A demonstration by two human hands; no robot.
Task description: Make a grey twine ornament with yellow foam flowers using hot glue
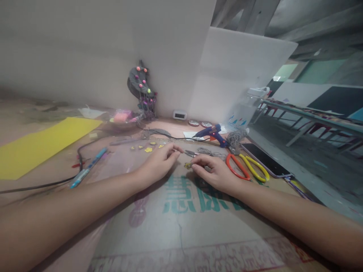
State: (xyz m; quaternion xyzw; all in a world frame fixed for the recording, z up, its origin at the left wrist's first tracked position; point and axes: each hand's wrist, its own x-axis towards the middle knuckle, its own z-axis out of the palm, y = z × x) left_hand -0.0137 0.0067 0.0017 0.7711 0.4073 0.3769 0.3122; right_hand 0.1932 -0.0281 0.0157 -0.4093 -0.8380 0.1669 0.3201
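- You hold a small yellow flower piece (187,165) at the fingertips of your right hand (214,172), thumb and index finger pinching its right edge.
- The piece looks dull yellow with darker, greyish patches, and its outline is small and uneven.
- It sits near the middle of your view, above the sheet with green characters (159,234), just below some grey metal tool tips (190,153).
- Your left hand (161,160) is to the left of it, apart from your right, fingers curled with thumb and index tip close together; you cannot tell from this view whether they grip anything.
- Beyond your left hand lie other yellow pieces; the clearest is a brighter yellow flower (148,150) with rounded petals.
- The right side of your pinched piece is covered by your fingertips, and blur hides its petals, so you cannot count them or see what its back carries.
- Your right hand and forearm cover part of the green characters; your 2 forearms are cut off by the frame edges.
- The metal tips are partly behind your right hand, so you cannot tell which tool they belong to.
- Grey strands (211,152) behind that hand blur together, near the scissors with 1 red and 1 yellow handle (247,176).
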